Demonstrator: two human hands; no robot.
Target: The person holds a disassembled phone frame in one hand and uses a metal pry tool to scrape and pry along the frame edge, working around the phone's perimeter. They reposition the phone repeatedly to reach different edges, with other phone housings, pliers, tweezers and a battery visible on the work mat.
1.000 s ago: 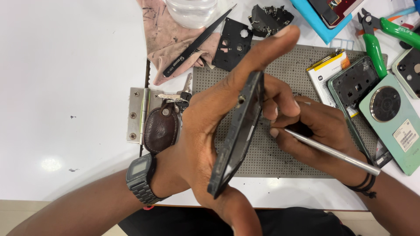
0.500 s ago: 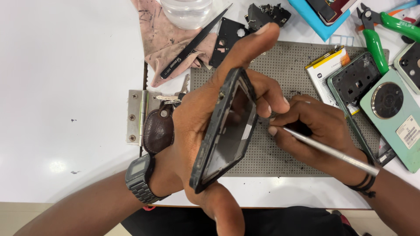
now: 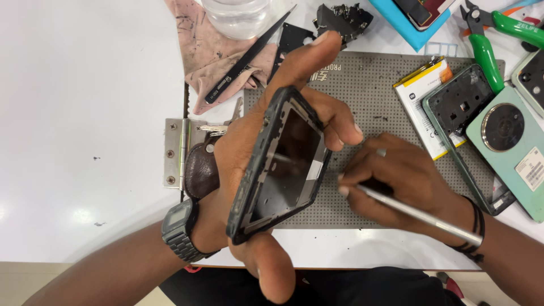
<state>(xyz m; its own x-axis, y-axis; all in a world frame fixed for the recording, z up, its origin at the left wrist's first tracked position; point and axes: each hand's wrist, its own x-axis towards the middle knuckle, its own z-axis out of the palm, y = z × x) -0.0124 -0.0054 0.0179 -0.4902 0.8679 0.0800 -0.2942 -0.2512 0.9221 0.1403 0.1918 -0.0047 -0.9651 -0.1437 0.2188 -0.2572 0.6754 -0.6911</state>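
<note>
Gaping dark phone frame [image 3: 280, 167], tilted.

A black phone frame [image 3: 277, 164] is showing against a grey dotted mat [image 3: 385, 102]; green-handled pliers [image 3: 487, 39] are lying beside a mint-green back cover [image 3: 510, 147].

**Labels, packaging and screens on the repair bench**

A white rectangular sticker [image 3: 531, 168] with dark print sits on the mint-green phone back cover [image 3: 513, 153] at the right edge. Left of it, a flat battery [image 3: 422, 102] shows a white label face with an orange-yellow band along its upper end, partly overlapped by a dark green phone frame [image 3: 462, 107]. At the top edge a blue tray or box [image 3: 411, 28] holds a dark device. The digital wristwatch [image 3: 178, 218] on the left wrist shows a small grey display, too small to read.
</note>
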